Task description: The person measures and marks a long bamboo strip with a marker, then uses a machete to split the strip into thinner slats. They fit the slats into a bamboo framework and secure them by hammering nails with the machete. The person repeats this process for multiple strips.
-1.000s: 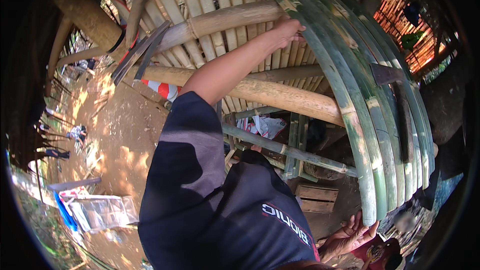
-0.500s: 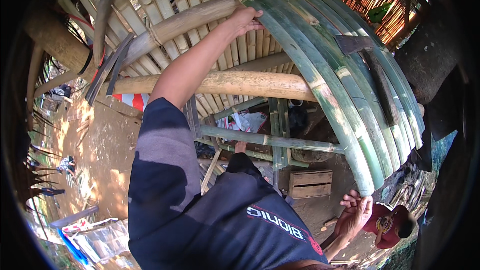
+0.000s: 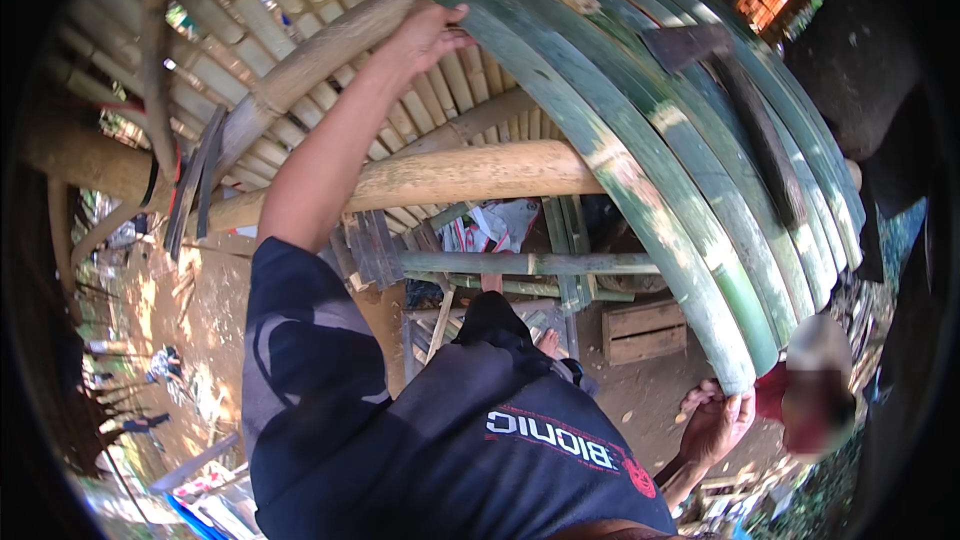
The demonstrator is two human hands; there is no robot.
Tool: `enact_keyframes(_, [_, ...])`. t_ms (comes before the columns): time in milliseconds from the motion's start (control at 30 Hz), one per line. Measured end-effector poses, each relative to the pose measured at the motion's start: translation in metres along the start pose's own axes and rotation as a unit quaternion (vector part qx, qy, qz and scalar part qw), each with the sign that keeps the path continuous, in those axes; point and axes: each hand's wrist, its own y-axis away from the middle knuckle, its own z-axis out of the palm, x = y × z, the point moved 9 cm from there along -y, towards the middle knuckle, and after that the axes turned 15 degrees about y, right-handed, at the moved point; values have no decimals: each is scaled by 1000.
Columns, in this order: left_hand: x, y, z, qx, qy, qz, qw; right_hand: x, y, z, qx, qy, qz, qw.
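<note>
Several green split bamboo strips (image 3: 690, 155) lie side by side across pale bamboo poles, bowed by the lens. The nearest bamboo strip (image 3: 620, 175) runs between my two hands. My left hand (image 3: 425, 37) reaches out and grips its far end by the edge, the fingertips partly hidden. At its near end, my right hand (image 3: 718, 422) is closed on the tip, thumb and fingers at the cut edge. A hatchet (image 3: 745, 100) with a flat metal head and dark wooden handle rests on top of the strips.
Thick bamboo poles (image 3: 470, 175) support the strips, with a slatted bamboo panel (image 3: 270, 5) behind. A wooden crate (image 3: 645, 332) stands on the dirt floor below. A person in red (image 3: 810, 390) is close beyond my right hand. A white bag (image 3: 495, 227) lies under the poles.
The view has shifted, so the strips appear larger and spread further left. Both hands keep their places at the strip's ends. The person in red appears higher and nearer the strips.
</note>
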Motion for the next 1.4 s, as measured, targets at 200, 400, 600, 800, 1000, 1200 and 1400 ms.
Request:
enact_keyframes(200, [0,5,-2,-19,1,2,1000,-9,-5,0,-58,68,-5,996])
enact_keyframes(400, [0,-14,-19,2,6,-17,1000,-7,-9,-3,-102,83,-16,991])
enact_keyframes(600, [2,-9,-15,5,-1,-9,1000,-12,-10,1,-109,108,-38,987])
enact_keyframes(800, [2,-44,-48,-25,0,-43,999,-15,-13,9,-139,45,6,989])
enact_keyframes(1000, [-1,-44,-37,-47,8,-37,998,-17,-13,12,-166,33,34,985])
enact_keyframes(1200, [-8,-32,-19,-24,-6,-50,998,-15,-14,8,-159,40,27,986])
enact_keyframes(1400, [39,2,-36,76,-277,177,941,-17,-15,15,-161,89,-12,983])
